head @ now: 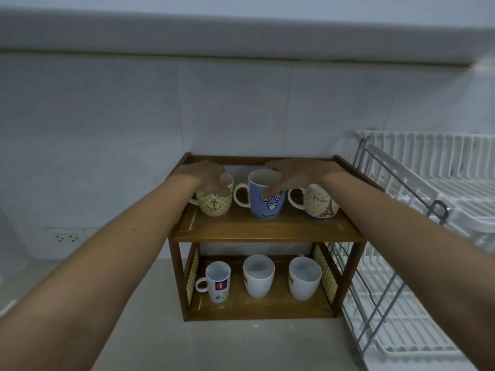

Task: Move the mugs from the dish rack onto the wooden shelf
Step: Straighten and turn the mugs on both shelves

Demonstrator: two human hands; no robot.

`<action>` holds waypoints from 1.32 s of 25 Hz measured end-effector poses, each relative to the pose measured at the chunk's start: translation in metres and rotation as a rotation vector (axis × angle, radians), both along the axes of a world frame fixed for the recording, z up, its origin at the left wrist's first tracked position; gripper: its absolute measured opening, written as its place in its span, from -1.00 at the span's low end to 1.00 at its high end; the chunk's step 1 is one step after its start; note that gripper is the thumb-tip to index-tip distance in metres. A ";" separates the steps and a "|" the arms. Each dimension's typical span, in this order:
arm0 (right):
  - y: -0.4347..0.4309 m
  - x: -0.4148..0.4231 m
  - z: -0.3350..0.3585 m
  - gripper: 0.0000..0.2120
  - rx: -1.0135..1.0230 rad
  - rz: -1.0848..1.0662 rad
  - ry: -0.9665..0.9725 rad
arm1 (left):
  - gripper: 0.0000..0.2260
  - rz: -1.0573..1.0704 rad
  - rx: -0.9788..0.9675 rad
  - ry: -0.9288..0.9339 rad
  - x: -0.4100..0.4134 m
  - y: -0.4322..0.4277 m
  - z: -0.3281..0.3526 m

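A small wooden shelf [267, 231] stands on the counter against the tiled wall. It has two levels, and each level holds three mugs.

On the top level the green mug [214, 203] with an anchor sits at the left. The blue mug [266, 199] with a funny face sits in the middle. The Paris mug [320, 203] with a tower picture sits at the right. All three stand upright with their handles to the left.

The person's left hand [206, 174] rests on top of the green mug, with the fingers curled over its rim. The right hand [294, 175] reaches over the blue mug, with the thumb and fingers wrapped around its rim from above.

On the bottom level a white mug with a picture [218, 281] stands at the left. Two plain white mugs [258, 275] [305, 278] stand beside it.

The white dish rack [428, 210] stands just to the right of the shelf. No mugs show on the part of it that I can see.

A wall socket [67, 238] sits low on the left wall.
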State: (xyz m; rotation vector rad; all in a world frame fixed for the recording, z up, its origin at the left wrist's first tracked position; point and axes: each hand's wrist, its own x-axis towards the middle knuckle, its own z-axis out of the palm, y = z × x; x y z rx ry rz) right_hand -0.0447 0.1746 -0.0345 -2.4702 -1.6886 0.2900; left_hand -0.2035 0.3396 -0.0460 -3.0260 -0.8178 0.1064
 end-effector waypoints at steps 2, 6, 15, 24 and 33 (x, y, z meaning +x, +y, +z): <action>-0.016 0.011 0.009 -0.10 -0.082 -0.081 -0.018 | -0.29 0.035 -0.031 0.067 0.001 -0.004 0.005; -0.049 0.042 0.016 -0.07 -0.354 -0.268 -0.274 | -0.12 -0.105 -0.223 -0.110 0.021 -0.031 0.001; -0.063 0.044 0.004 -0.09 -0.223 -0.304 -0.225 | -0.31 -0.144 -0.183 -0.212 0.048 -0.050 -0.017; -0.109 -0.089 -0.124 -0.77 0.619 -0.053 -0.244 | -0.88 -1.019 0.230 -0.387 -0.070 -0.082 -0.132; 0.014 -0.063 -0.217 -0.03 -0.406 -0.424 -0.094 | -0.37 0.077 -0.096 0.208 -0.031 -0.041 -0.214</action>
